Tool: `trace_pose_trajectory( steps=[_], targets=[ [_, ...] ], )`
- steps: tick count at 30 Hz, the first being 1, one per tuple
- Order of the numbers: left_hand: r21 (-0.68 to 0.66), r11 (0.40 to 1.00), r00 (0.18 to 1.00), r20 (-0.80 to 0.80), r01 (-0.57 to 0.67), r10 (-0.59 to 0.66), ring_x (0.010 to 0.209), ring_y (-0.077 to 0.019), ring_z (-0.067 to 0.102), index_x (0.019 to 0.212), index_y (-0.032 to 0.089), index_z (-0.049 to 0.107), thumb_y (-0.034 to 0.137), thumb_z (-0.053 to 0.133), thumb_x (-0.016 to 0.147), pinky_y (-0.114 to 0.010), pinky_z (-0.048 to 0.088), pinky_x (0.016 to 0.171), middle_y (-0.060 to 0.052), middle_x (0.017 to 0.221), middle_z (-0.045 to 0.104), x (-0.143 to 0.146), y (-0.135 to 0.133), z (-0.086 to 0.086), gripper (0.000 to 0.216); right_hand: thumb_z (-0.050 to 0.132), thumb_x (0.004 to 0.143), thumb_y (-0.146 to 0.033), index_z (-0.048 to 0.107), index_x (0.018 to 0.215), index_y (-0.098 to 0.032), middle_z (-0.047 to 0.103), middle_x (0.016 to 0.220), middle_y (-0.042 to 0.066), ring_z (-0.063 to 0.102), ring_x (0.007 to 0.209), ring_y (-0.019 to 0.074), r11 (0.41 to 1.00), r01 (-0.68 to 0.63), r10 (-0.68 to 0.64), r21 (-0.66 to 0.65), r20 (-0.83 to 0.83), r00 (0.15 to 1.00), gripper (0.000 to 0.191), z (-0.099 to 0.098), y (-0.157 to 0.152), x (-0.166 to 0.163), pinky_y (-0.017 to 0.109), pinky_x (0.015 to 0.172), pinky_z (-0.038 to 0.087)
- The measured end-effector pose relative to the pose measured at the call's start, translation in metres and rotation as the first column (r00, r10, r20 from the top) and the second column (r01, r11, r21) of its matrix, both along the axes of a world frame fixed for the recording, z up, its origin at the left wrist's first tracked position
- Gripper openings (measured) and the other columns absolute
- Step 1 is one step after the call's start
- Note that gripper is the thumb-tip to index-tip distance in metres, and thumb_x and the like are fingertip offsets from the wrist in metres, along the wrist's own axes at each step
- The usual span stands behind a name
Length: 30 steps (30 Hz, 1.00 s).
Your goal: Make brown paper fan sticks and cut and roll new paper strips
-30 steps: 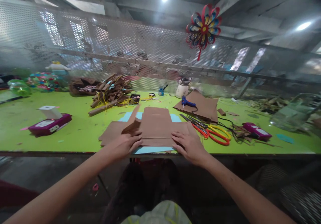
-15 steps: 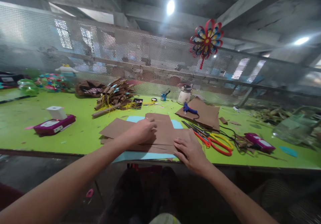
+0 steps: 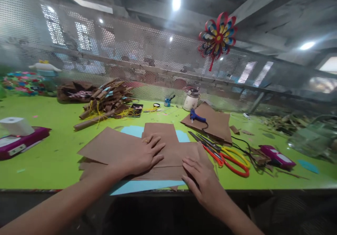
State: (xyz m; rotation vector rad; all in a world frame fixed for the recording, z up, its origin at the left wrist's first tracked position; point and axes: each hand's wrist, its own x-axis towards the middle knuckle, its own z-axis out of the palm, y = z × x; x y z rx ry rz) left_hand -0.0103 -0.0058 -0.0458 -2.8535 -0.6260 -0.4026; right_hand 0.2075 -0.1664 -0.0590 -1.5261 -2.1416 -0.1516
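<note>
Flat on the brown paper [image 3: 160, 131] lies my left hand [image 3: 147, 154], its fingers spread and a ring on one of them. My right hand [image 3: 201, 179] rests on the right part of the same brown sheets, fingers stretched out and close together. Several brown pieces overlap under both hands, with light blue paper [image 3: 142, 187] showing beneath them at the front and back. Just right of my right hand are two pairs of scissors, one with red handles [image 3: 235, 165] and one with yellow handles [image 3: 237, 153].
A blue glue gun [image 3: 197, 115] lies on more brown paper [image 3: 217, 122]. Rolled brown paper tubes [image 3: 105, 101] with yellow string are piled at back left. Purple devices [image 3: 276, 156] lie at both sides. A pinwheel-like decoration [image 3: 218, 38] hangs above the mesh screen [image 3: 158, 59].
My left hand has gone from bunched fingers to lying spread on the paper. My right hand stays on the right side. The view has moved closer to the table.
</note>
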Motion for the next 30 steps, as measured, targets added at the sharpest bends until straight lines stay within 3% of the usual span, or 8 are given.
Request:
trace_pose_trajectory(
  steps=[5,10,13,16,19,23,27,30],
  targets=[
    [-0.067,0.998,0.999,0.032,-0.016,0.019,0.134,-0.0281,0.031,0.136,0.023,0.044,0.050,0.031,0.094,-0.046,0.025,0.109,-0.009,0.143,0.042,0.001,0.005,-0.003,0.052,0.049,0.090,-0.028,0.062,0.112,-0.017,0.061,0.120,0.012,0.051,0.117,0.0277,0.997,0.072,-0.072,-0.003,-0.065,0.995,0.028,0.008,-0.008,0.009,0.048,0.100,0.044],
    [-0.140,0.990,0.998,0.070,0.012,-0.002,0.133,-0.0286,0.031,0.138,0.031,0.041,0.051,0.031,0.093,-0.045,0.028,0.108,-0.004,0.144,0.040,0.003,0.011,-0.002,0.050,0.047,0.090,-0.028,0.064,0.102,-0.024,0.062,0.111,0.010,0.054,0.109,0.0266,0.972,0.228,-0.219,0.059,-0.130,0.967,0.022,0.027,-0.014,0.058,0.043,0.096,0.044],
    [-0.163,0.986,0.994,0.107,0.021,-0.004,0.133,-0.0275,0.032,0.138,0.031,0.040,0.051,0.032,0.093,-0.043,0.030,0.107,-0.005,0.144,0.040,0.003,0.010,0.002,0.050,0.047,0.090,-0.030,0.067,0.092,-0.018,0.065,0.096,0.011,0.057,0.097,0.0251,0.953,0.297,-0.293,0.055,-0.070,0.953,0.023,0.035,-0.004,0.100,0.041,0.088,0.046],
    [-0.201,0.979,0.991,0.130,0.030,-0.004,0.131,-0.0269,0.035,0.138,0.030,0.040,0.051,0.034,0.092,-0.041,0.033,0.106,-0.006,0.144,0.039,0.003,0.008,0.006,0.051,0.045,0.090,-0.031,0.067,0.091,-0.016,0.065,0.088,0.010,0.058,0.088,0.0223,0.941,0.333,-0.330,-0.061,0.056,0.942,0.027,0.039,0.012,0.126,0.036,0.081,0.046],
    [-0.258,0.966,0.992,0.127,0.031,0.002,0.131,-0.0258,0.036,0.139,0.029,0.038,0.051,0.034,0.093,-0.039,0.035,0.105,-0.006,0.144,0.039,0.001,0.004,0.011,0.051,0.046,0.089,-0.033,0.067,0.093,-0.015,0.064,0.088,0.011,0.056,0.089,0.0229,0.931,0.318,-0.280,-0.178,0.206,0.938,0.028,0.041,0.027,0.125,0.033,0.078,0.043],
    [-0.294,0.956,0.995,0.102,0.007,0.024,0.128,-0.0249,0.040,0.141,0.028,0.035,0.049,0.030,0.094,-0.037,0.036,0.103,-0.007,0.145,0.036,-0.001,-0.002,0.016,0.052,0.053,0.082,-0.025,0.065,0.091,-0.014,0.063,0.088,0.012,0.056,0.086,0.0240,0.896,0.373,-0.289,-0.240,0.323,0.901,0.019,0.043,0.043,0.109,0.029,0.070,0.039],
    [-0.243,0.970,0.995,0.099,-0.006,0.031,0.126,-0.0266,0.041,0.140,0.026,0.037,0.050,0.031,0.094,-0.039,0.036,0.102,-0.010,0.142,0.039,-0.002,-0.005,0.014,0.052,0.053,0.074,-0.015,0.065,0.080,-0.015,0.058,0.081,0.008,0.054,0.071,0.0183,0.858,0.438,-0.379,-0.269,0.246,0.892,0.014,0.052,0.045,0.111,0.026,0.061,0.035],
    [-0.195,0.981,0.993,0.108,-0.021,0.043,0.126,-0.0280,0.040,0.138,0.026,0.040,0.052,0.031,0.093,-0.041,0.035,0.103,-0.010,0.140,0.042,-0.002,-0.004,0.010,0.053,0.049,0.078,-0.016,0.066,0.087,-0.017,0.054,0.078,0.005,0.052,0.072,0.0174,0.900,0.393,-0.386,-0.190,0.074,0.920,0.019,0.063,0.039,0.115,0.025,0.064,0.037]
  ],
)
